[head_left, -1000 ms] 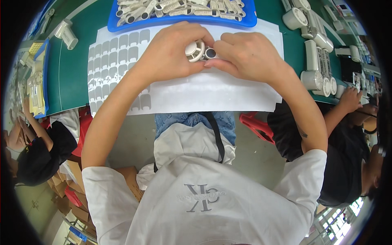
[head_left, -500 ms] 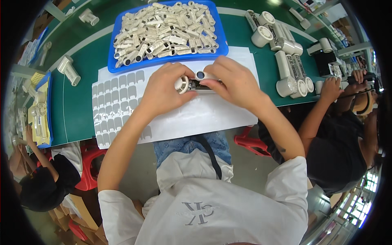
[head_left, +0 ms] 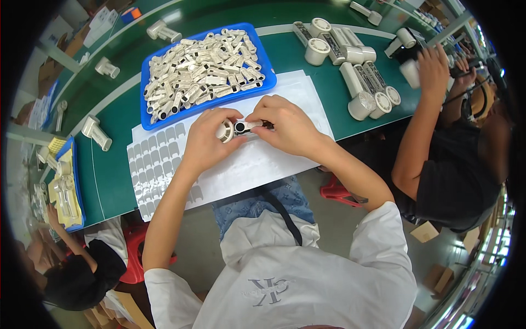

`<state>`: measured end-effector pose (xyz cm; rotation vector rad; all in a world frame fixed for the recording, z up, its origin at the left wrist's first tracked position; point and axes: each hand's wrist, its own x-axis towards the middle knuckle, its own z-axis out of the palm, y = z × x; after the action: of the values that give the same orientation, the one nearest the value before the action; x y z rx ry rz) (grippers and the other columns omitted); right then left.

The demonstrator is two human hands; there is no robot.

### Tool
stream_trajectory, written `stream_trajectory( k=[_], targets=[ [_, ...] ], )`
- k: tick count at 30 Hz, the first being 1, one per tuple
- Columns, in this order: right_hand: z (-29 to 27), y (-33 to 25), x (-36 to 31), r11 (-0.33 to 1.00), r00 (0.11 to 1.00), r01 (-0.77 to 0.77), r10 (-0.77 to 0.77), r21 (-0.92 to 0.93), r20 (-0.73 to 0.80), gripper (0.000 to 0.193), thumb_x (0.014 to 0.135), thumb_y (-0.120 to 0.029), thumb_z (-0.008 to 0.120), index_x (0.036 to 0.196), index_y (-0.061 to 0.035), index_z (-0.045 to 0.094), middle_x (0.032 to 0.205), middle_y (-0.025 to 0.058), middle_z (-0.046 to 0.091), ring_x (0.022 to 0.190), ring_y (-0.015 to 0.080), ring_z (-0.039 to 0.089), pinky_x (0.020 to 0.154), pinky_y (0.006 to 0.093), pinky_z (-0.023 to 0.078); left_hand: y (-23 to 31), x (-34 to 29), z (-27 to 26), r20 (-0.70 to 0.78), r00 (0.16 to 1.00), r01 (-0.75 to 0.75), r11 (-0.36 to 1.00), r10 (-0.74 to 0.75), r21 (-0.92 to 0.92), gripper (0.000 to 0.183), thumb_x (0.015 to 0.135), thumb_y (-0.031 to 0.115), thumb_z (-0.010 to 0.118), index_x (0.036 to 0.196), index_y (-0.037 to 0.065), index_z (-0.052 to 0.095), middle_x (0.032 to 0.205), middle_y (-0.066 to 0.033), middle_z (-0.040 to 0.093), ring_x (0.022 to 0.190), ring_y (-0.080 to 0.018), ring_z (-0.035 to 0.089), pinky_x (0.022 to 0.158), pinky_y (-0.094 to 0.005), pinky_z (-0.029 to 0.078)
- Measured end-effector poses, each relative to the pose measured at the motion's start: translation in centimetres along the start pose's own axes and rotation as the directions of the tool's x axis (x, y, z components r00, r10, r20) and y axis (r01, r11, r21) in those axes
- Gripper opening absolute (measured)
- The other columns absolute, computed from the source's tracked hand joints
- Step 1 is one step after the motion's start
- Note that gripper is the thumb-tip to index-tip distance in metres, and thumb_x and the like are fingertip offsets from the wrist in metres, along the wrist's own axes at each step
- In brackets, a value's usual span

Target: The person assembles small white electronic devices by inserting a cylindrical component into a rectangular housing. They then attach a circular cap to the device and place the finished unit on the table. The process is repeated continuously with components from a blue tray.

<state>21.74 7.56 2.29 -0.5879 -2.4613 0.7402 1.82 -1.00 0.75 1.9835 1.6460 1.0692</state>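
Over the white sheet, my left hand (head_left: pixel 205 140) grips a white handheld device by its round, ribbed head (head_left: pixel 224 131). The device's body is opened up, with dark inner parts showing beside my fingers. My right hand (head_left: pixel 289 124) is closed on a small cream plastic cover (head_left: pixel 249 126) with a dark round window at its end. This cover lies along the device's body, close against it; whether it is seated I cannot tell. Fingers hide much of both pieces.
Just beyond my hands stands a blue tray (head_left: pixel 268 82) heaped with cream covers. Grey stickers (head_left: pixel 156 159) fill the sheet's left part. Several white devices (head_left: pixel 361 104) lie at the right, some showing circuit boards. Co-workers sit on both sides; one's hand (head_left: pixel 433 68) reaches over the bench.
My right hand has brought the cover down from a tilt onto the device's body. The view has shifted. The right-hand co-worker's arm has risen, with a white part by the hand.
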Motion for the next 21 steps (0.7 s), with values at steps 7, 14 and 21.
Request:
stream_trajectory(
  k=[7, 14, 21],
  targets=[
    [1.9, -0.8, -1.3, 0.956, 0.98, 0.12, -0.157, -0.267, -0.12, 0.015, 0.075, -0.007, 0.067, 0.089, -0.0029, 0.071, 0.085, 0.009, 0.061, 0.083, 0.0266, 0.06, 0.074, 0.0382, 0.048, 0.2, -0.4, -0.2, 0.006, 0.998, -0.062, 0.996, 0.061, 0.066, 0.035, 0.065, 0.006, 0.082, 0.097, 0.006, 0.067, 0.096, -0.0075, 0.066, 0.091, -0.0267, 0.061, 0.082, -0.0359, 0.048],
    [3.5, -2.7, -1.4, 0.867, 0.995, 0.07, -0.094, -0.493, -0.023, 0.011, 0.073, -0.01, 0.064, 0.078, -0.0017, 0.069, 0.087, 0.0103, 0.062, 0.089, 0.0284, 0.059, 0.077, 0.0398, 0.046, -0.4, -0.6, -0.2, 0.005, 0.986, -0.164, 0.979, 0.165, 0.118, 0.035, 0.064, 0.005, 0.081, 0.096, 0.004, 0.067, 0.096, -0.0122, 0.066, 0.092, -0.0317, 0.061, 0.082, -0.0386, 0.048],
    [1.4, 2.1, -4.0, 0.988, 0.982, 0.123, -0.108, 0.09, -0.153, 0.026, 0.072, -0.018, 0.073, 0.091, -0.0018, 0.065, 0.093, 0.0139, 0.061, 0.093, 0.0351, 0.057, 0.082, 0.0427, 0.048, 2.9, -2.9, 2.7, -0.095, 0.912, -0.332, 0.855, 0.398, 0.398, 0.034, 0.063, 0.003, 0.081, 0.093, 0.006, 0.065, 0.1, -0.0106, 0.064, 0.099, -0.0313, 0.058, 0.088, -0.0405, 0.044]
  ],
)
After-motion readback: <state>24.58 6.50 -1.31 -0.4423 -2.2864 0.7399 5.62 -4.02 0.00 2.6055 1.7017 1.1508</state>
